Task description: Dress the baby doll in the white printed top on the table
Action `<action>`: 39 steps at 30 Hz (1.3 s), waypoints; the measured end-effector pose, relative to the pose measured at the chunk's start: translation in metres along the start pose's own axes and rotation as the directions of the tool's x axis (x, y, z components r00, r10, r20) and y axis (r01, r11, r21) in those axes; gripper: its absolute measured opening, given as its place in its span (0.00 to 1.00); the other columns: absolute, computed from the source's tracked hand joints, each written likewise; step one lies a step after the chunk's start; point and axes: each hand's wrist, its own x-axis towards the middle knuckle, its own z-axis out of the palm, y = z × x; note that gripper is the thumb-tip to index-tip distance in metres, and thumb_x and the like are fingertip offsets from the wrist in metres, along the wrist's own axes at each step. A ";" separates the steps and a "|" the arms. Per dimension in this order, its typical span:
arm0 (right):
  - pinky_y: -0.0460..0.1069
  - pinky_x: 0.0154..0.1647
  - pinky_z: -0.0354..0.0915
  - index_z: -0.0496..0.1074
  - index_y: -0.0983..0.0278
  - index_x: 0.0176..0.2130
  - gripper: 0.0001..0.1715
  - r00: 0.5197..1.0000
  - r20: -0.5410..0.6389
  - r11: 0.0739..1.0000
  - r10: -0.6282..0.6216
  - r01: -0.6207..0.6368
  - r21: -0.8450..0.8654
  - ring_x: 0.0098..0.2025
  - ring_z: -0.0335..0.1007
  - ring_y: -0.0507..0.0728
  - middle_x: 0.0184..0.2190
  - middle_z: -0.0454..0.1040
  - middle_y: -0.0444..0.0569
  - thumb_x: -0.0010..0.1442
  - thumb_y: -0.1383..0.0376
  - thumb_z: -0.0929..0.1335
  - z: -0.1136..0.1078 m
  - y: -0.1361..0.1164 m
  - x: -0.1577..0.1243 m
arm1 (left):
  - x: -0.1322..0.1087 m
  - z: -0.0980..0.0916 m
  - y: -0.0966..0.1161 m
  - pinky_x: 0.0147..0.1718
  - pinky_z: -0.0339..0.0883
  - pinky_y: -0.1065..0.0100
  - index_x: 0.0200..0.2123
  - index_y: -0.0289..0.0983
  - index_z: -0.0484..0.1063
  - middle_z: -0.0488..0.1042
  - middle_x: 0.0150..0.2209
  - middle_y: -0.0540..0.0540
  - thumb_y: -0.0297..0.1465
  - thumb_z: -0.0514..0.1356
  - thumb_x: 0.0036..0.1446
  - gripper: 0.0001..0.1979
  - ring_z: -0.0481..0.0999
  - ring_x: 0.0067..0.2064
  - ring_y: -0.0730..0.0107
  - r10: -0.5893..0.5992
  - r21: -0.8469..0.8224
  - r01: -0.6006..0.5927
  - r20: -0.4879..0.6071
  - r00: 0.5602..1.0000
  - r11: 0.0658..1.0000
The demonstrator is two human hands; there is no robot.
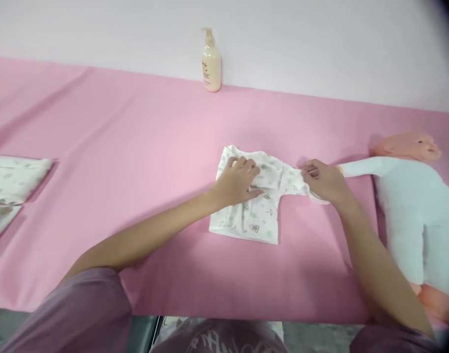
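A small white baby garment with a pastel print lies partly folded in the middle of the pink table cover. My left hand rests flat on its upper part, fingers stretched over the fabric. My right hand is closed on the garment's right sleeve, pinching it where it sticks out toward the doll. Both hands touch the cloth.
A baby doll in a pale blue suit lies at the right edge, one arm reaching toward the garment. A cream pump bottle stands at the back by the wall. Folded printed cloths lie at the left edge.
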 end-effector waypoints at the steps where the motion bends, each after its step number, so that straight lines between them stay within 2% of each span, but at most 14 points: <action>1: 0.62 0.61 0.80 0.85 0.61 0.56 0.20 0.999 -0.032 1.000 -0.004 0.004 0.002 0.48 0.85 0.64 0.49 0.88 0.55 0.68 0.61 0.71 0.003 0.001 0.002 | 0.010 0.002 0.009 0.65 0.66 0.41 0.63 0.35 0.81 0.81 0.64 0.30 0.53 0.65 0.77 0.29 0.78 0.63 0.37 0.050 0.002 -0.050 0.027 0.998 0.999; 4: 0.62 0.61 0.80 0.84 0.61 0.55 0.19 1.000 -0.030 1.000 -0.005 0.005 0.011 0.48 0.85 0.64 0.50 0.88 0.56 0.70 0.58 0.72 0.005 0.004 0.003 | 0.037 0.007 0.030 0.58 0.67 0.47 0.61 0.33 0.80 0.83 0.58 0.31 0.43 0.61 0.80 0.20 0.82 0.57 0.41 0.176 0.014 -0.178 0.093 0.980 0.984; 7: 0.60 0.58 0.80 0.81 0.60 0.59 0.26 0.998 0.059 1.000 0.000 -0.001 0.019 0.50 0.84 0.65 0.54 0.86 0.56 0.69 0.50 0.77 -0.001 0.005 -0.001 | 0.051 0.007 0.037 0.57 0.66 0.50 0.55 0.35 0.80 0.86 0.50 0.35 0.33 0.58 0.80 0.12 0.85 0.50 0.47 0.215 0.000 -0.216 0.106 0.971 0.976; 9: 0.60 0.56 0.79 0.80 0.60 0.58 0.29 0.993 0.117 1.000 0.022 -0.023 0.000 0.50 0.84 0.65 0.53 0.86 0.55 0.67 0.47 0.79 -0.006 0.005 -0.003 | 0.052 0.001 0.029 0.55 0.66 0.52 0.52 0.36 0.78 0.86 0.41 0.41 0.32 0.56 0.80 0.10 0.85 0.42 0.54 0.150 -0.096 -0.143 0.066 0.986 0.985; 12: 0.60 0.53 0.78 0.80 0.60 0.52 0.22 0.986 0.150 0.997 0.067 -0.063 -0.036 0.46 0.82 0.65 0.45 0.85 0.53 0.68 0.48 0.78 -0.010 0.004 -0.003 | 0.040 -0.019 -0.007 0.50 0.69 0.56 0.50 0.40 0.75 0.81 0.31 0.50 0.36 0.57 0.81 0.08 0.78 0.30 0.64 -0.090 -0.331 0.053 -0.098 0.991 0.942; 14: 0.60 0.53 0.78 0.81 0.59 0.51 0.18 0.990 0.125 0.997 0.068 -0.065 -0.029 0.46 0.82 0.65 0.44 0.85 0.52 0.70 0.50 0.75 -0.010 0.004 -0.001 | 0.021 -0.037 -0.045 0.42 0.68 0.59 0.51 0.42 0.74 0.81 0.33 0.52 0.43 0.60 0.80 0.10 0.77 0.31 0.66 -0.297 -0.473 0.151 -0.250 0.922 0.868; 16: 0.60 0.55 0.77 0.82 0.59 0.50 0.16 0.994 0.097 0.999 0.054 -0.053 -0.013 0.48 0.83 0.65 0.45 0.86 0.53 0.70 0.53 0.74 -0.010 0.005 0.002 | -0.006 -0.055 -0.090 0.36 0.66 0.60 0.49 0.45 0.73 0.81 0.32 0.53 0.52 0.62 0.79 0.17 0.77 0.32 0.66 -0.493 -0.582 0.216 -0.374 0.785 0.784; 19: 0.62 0.59 0.77 0.84 0.59 0.51 0.15 0.998 0.061 1.000 0.023 -0.022 -0.014 0.52 0.83 0.66 0.49 0.87 0.53 0.70 0.55 0.74 -0.014 0.010 0.007 | -0.060 -0.077 -0.151 0.35 0.66 0.60 0.44 0.48 0.70 0.79 0.27 0.57 0.67 0.64 0.70 0.28 0.71 0.31 0.69 -0.690 -0.653 0.319 -0.449 0.567 0.687; 22: 0.61 0.59 0.77 0.85 0.59 0.52 0.15 0.996 0.090 1.000 0.027 -0.027 -0.006 0.53 0.84 0.66 0.50 0.88 0.53 0.68 0.57 0.75 -0.024 0.015 0.008 | -0.114 -0.085 -0.182 0.40 0.69 0.56 0.42 0.49 0.70 0.81 0.28 0.59 0.72 0.64 0.67 0.33 0.69 0.33 0.66 -0.787 -0.579 0.540 -0.367 0.497 0.611; 25: 0.61 0.58 0.78 0.85 0.59 0.51 0.13 0.985 0.140 0.995 0.098 -0.099 -0.001 0.53 0.84 0.66 0.50 0.88 0.53 0.68 0.58 0.76 -0.028 0.015 0.006 | -0.146 -0.081 -0.186 0.47 0.71 0.50 0.42 0.49 0.70 0.82 0.32 0.57 0.74 0.62 0.66 0.34 0.70 0.37 0.63 -0.825 -0.489 0.669 -0.253 0.506 0.560; 29: 0.62 0.61 0.78 0.86 0.60 0.53 0.15 0.996 -0.065 0.998 0.067 -0.066 0.024 0.52 0.85 0.66 0.52 0.88 0.54 0.70 0.59 0.75 -0.015 0.007 0.005 | -0.159 -0.070 -0.182 0.61 0.67 0.41 0.43 0.47 0.69 0.79 0.35 0.55 0.79 0.56 0.61 0.40 0.69 0.39 0.62 -0.824 -0.426 0.709 -0.222 0.521 0.562; 32: 0.61 0.62 0.78 0.86 0.60 0.56 0.18 0.988 -0.155 0.999 -0.008 0.015 0.045 0.49 0.85 0.63 0.52 0.88 0.54 0.72 0.59 0.72 0.000 0.004 0.006 | -0.160 -0.067 -0.184 0.70 0.56 0.36 0.44 0.46 0.68 0.75 0.36 0.52 0.79 0.54 0.62 0.42 0.68 0.44 0.59 -0.787 -0.346 0.708 -0.222 0.575 0.615; 36: 0.62 0.62 0.78 0.85 0.61 0.56 0.21 0.998 -0.050 0.999 -0.042 0.040 -0.035 0.50 0.85 0.65 0.52 0.88 0.56 0.69 0.53 0.75 -0.003 0.010 0.005 | -0.155 -0.064 -0.193 0.70 0.52 0.37 0.49 0.47 0.70 0.73 0.42 0.47 0.80 0.60 0.56 0.44 0.64 0.56 0.49 -0.728 -0.314 0.659 -0.221 0.649 0.683; 39: 0.60 0.52 0.78 0.84 0.60 0.53 0.21 0.996 0.090 0.995 -0.021 0.030 -0.098 0.47 0.84 0.66 0.48 0.88 0.55 0.66 0.52 0.77 -0.019 0.024 0.005 | -0.142 -0.063 -0.209 0.71 0.52 0.36 0.52 0.46 0.73 0.74 0.42 0.46 0.78 0.66 0.51 0.46 0.64 0.58 0.47 -0.735 -0.335 0.667 -0.133 0.665 0.665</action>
